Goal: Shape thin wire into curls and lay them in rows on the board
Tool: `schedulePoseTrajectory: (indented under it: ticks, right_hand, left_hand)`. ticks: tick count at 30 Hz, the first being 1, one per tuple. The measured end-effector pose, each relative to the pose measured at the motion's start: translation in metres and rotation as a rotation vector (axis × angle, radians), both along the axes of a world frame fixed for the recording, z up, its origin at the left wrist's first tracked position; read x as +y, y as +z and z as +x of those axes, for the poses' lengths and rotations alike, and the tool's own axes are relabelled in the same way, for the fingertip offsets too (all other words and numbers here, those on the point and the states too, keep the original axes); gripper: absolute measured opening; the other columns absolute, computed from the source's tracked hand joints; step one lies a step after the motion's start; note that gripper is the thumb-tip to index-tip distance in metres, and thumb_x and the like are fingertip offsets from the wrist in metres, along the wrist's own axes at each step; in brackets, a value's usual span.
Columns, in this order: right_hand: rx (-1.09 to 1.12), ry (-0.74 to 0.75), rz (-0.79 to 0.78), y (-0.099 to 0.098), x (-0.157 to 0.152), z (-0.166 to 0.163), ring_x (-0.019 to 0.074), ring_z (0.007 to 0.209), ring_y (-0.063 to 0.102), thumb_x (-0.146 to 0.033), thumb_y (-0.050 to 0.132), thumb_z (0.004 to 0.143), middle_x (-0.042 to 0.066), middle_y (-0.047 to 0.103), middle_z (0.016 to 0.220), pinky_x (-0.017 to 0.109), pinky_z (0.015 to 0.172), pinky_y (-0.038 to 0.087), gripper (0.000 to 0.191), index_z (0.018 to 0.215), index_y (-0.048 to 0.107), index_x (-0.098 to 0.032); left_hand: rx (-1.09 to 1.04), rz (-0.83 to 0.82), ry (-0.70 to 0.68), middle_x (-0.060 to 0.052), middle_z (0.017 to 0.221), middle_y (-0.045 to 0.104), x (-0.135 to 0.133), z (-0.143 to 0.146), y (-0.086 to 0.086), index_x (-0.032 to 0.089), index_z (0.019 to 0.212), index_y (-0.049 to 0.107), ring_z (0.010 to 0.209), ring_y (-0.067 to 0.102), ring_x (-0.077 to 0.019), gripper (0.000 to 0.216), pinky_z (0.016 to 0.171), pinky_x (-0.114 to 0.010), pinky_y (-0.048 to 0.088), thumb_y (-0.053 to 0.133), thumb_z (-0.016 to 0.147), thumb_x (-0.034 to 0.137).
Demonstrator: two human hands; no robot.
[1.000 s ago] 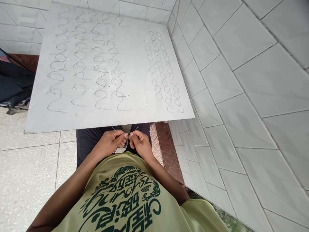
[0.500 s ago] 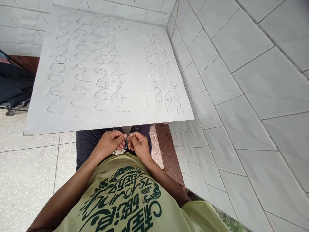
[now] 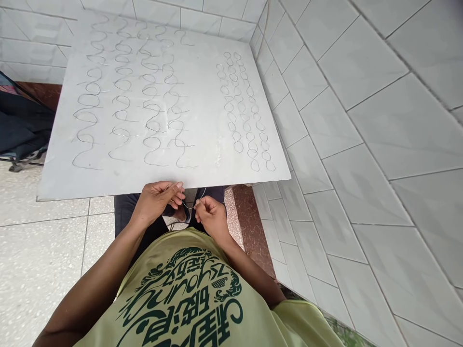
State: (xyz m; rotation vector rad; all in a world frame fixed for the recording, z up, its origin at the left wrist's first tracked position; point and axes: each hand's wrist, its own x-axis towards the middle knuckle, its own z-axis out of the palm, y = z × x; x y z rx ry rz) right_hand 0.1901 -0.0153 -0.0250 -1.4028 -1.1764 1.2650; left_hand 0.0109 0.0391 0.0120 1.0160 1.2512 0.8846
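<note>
My left hand has lifted away from my right hand. A second ago the two sets of fingertips met in one tight pinch in front of my chest. Now the left hand sits at 11 o'clock from the right, against the near edge of the table. That opens a gap between the hands, and the thin wire hangs across it in a shallow curve rather than being bunched at one spot, so the work has gone from close pinching to a stretched span.

The left hand is half open, with its fingers laid out long towards 3 o'clock. One end of the wire seems to run up to those fingertips, but I cannot tell whether they grip it. The right hand is closed, thumb and forefinger pinched on the wire, whose free tip pokes up towards 12 o'clock.

Counted: two hands and one wire between them. On the table at 12 o'clock lie what I make five wavy strands (they cross each other, so I may be off by one). At 1 o'clock are two or three columns of small-loop chains, too fine to count surely. A tiled wall stands at 3 o'clock and one dark bag lies at 9 o'clock.
</note>
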Motion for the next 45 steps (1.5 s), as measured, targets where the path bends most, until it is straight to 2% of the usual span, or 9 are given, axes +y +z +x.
schedulePoseTrajectory:
  ticks: [4, 6, 10, 14, 20, 30, 37, 41, 45]
  right_hand:
    - [-0.359, -0.005, 0.285, 0.0, -0.007, 0.001, 0.0117, 0.059, 0.044, -0.032, 0.055, 0.098, -0.003, 0.051, 0.064, 0.026, 0.06, 0.037, 0.032, 0.068, 0.049, -0.022]
    - [-0.406, -0.003, 0.327, 0.001, -0.008, 0.0, 0.012, 0.06, 0.044, -0.032, 0.055, 0.097, -0.003, 0.051, 0.065, 0.027, 0.061, 0.037, 0.031, 0.069, 0.049, -0.022]
    - [-0.114, -0.028, 0.105, 0.003, -0.005, -0.001, 0.0115, 0.052, 0.045, -0.039, 0.056, 0.098, -0.004, 0.051, 0.058, 0.025, 0.053, 0.037, 0.032, 0.07, 0.053, -0.022]
    - [0.191, -0.08, -0.089, 0.008, 0.001, 0.005, 0.0106, 0.043, 0.045, -0.045, 0.06, 0.095, -0.005, 0.053, 0.053, 0.023, 0.042, 0.034, 0.032, 0.073, 0.057, -0.022]
    - [0.197, -0.125, -0.037, 0.011, 0.0, 0.006, 0.0097, 0.045, 0.046, -0.046, 0.062, 0.095, -0.005, 0.055, 0.055, 0.022, 0.044, 0.035, 0.033, 0.073, 0.059, -0.022]
    - [0.208, -0.126, -0.033, 0.002, -0.005, 0.001, 0.0088, 0.046, 0.046, -0.05, 0.064, 0.094, -0.005, 0.055, 0.056, 0.021, 0.045, 0.036, 0.035, 0.075, 0.059, -0.021]
    - [0.292, -0.122, -0.086, -0.003, -0.001, 0.011, 0.0091, 0.043, 0.046, -0.051, 0.067, 0.092, -0.005, 0.056, 0.055, 0.022, 0.041, 0.036, 0.035, 0.075, 0.061, -0.021]
    - [0.323, -0.089, -0.084, -0.005, 0.002, 0.015, 0.009, 0.043, 0.046, -0.047, 0.067, 0.093, -0.005, 0.056, 0.055, 0.022, 0.041, 0.035, 0.032, 0.075, 0.063, -0.021]
    - [0.311, -0.083, -0.069, 0.0, 0.002, 0.011, 0.0093, 0.044, 0.048, -0.046, 0.065, 0.094, -0.004, 0.057, 0.057, 0.021, 0.042, 0.037, 0.031, 0.076, 0.063, -0.021]
  left_hand:
    - [0.099, -0.086, 0.053, -0.008, 0.071, 0.075, 0.002, 0.006, -0.001, 0.012, 0.078, 0.075, 0.055, 0.067, -0.0154, 0.04, 0.049, -0.025, 0.056, 0.081, 0.081, 0.052]
    - [0.121, -0.105, 0.066, -0.007, 0.069, 0.074, 0.004, 0.008, -0.001, 0.012, 0.078, 0.074, 0.054, 0.066, -0.0152, 0.039, 0.048, -0.026, 0.056, 0.08, 0.081, 0.051]
    - [0.083, -0.088, -0.032, -0.007, 0.071, 0.074, 0.007, 0.002, 0.003, 0.012, 0.083, 0.074, 0.056, 0.068, -0.016, 0.043, 0.053, -0.028, 0.06, 0.08, 0.08, 0.054]
    - [0.045, -0.045, -0.08, -0.009, 0.081, 0.077, 0.004, -0.006, 0.009, 0.012, 0.11, 0.073, 0.063, 0.072, -0.0181, 0.052, 0.058, -0.03, 0.062, 0.071, 0.087, 0.059]
    - [0.07, -0.005, -0.013, -0.007, 0.081, 0.076, -0.004, -0.001, 0.017, 0.01, 0.127, 0.066, 0.065, 0.071, -0.0178, 0.06, 0.058, -0.03, 0.061, 0.079, 0.084, 0.05]
    - [0.144, -0.009, 0.092, -0.003, 0.073, 0.071, 0.002, 0.005, 0.0, 0.01, 0.118, 0.071, 0.059, 0.067, -0.0149, 0.052, 0.054, -0.028, 0.06, 0.082, 0.079, 0.043]
    - [0.212, 0.106, 0.141, -0.003, 0.077, 0.072, -0.006, -0.003, -0.012, 0.014, 0.113, 0.078, 0.064, 0.067, -0.0161, 0.04, 0.061, -0.031, 0.064, 0.077, 0.083, 0.041]
    - [0.308, 0.169, 0.169, -0.004, 0.082, 0.074, -0.013, -0.006, -0.009, 0.017, 0.114, 0.078, 0.066, 0.069, -0.0163, 0.039, 0.065, -0.032, 0.065, 0.072, 0.087, 0.045]
    - [0.264, 0.182, 0.126, -0.005, 0.084, 0.074, -0.015, -0.002, 0.001, 0.016, 0.123, 0.073, 0.068, 0.07, -0.0176, 0.049, 0.066, -0.033, 0.065, 0.069, 0.089, 0.052]
